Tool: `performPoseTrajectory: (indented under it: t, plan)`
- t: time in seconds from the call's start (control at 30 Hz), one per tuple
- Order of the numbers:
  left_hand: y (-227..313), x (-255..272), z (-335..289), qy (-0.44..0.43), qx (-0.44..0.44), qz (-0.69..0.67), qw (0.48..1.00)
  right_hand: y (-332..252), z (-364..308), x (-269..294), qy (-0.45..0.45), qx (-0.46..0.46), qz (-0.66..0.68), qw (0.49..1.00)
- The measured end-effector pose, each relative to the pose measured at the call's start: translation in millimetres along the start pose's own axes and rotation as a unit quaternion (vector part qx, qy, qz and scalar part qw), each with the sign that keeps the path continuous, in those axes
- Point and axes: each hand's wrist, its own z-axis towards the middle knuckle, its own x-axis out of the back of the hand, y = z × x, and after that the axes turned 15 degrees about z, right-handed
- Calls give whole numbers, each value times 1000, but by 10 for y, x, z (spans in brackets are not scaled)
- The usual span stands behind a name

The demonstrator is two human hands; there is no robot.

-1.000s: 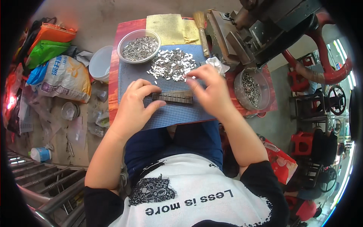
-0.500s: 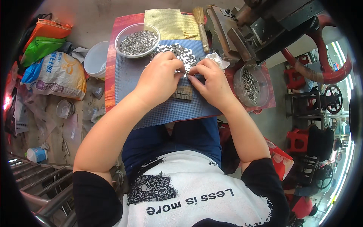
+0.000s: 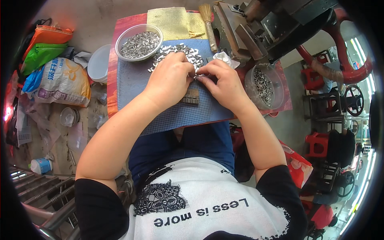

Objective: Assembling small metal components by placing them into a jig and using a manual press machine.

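My left hand [image 3: 169, 80] and my right hand [image 3: 225, 83] meet over the blue ribbed mat [image 3: 136, 92], thumbs and forefingers pinched together. A tiny silvery metal piece [image 3: 195, 77] shows between their fingertips, its shape too small to make out. Just beyond my fingers lies a loose heap of small metal pieces [image 3: 191, 54], some bright, some dark, partly hidden by my left hand. Below the fingertips a small dark slotted metal block [image 3: 191, 98] rests on the mat; my left hand covers part of it.
A clear tub of metal pieces [image 3: 140, 43] stands at the far left, another clear tub [image 3: 276, 96] at the right. A brush [image 3: 209, 30], crumpled white tissue [image 3: 225, 59] and yellow mat [image 3: 168, 24] lie at the back. A heavy dark press [image 3: 256, 36] rises at the back right.
The view has shifted slightly, so the table sits a little further left. Both hands stay pinched together near the heap, fingertips drawn closer to each other.
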Motion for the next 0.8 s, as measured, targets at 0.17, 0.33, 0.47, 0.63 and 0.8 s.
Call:
performPoseTrajectory:
  t: [0.17,0.33,0.47,0.63,0.8]
  plan:
    - [-52,34,-35,45,-17,-14,999,34,28,1,-28,20,-45,998]
    - [-77,288,-151,12,96,-155,983,26,41,21,-47,39,-84,995]
    - [-150,341,-279,20,105,-161,981,-27,74,56,-46,114,-136,983]
    - [-273,385,-420,-3,133,-163,978,-212,14,140,-82,104,-73,988]
    - [-299,373,-478,-23,157,-149,976,-311,-50,104,-198,6,-18,980]
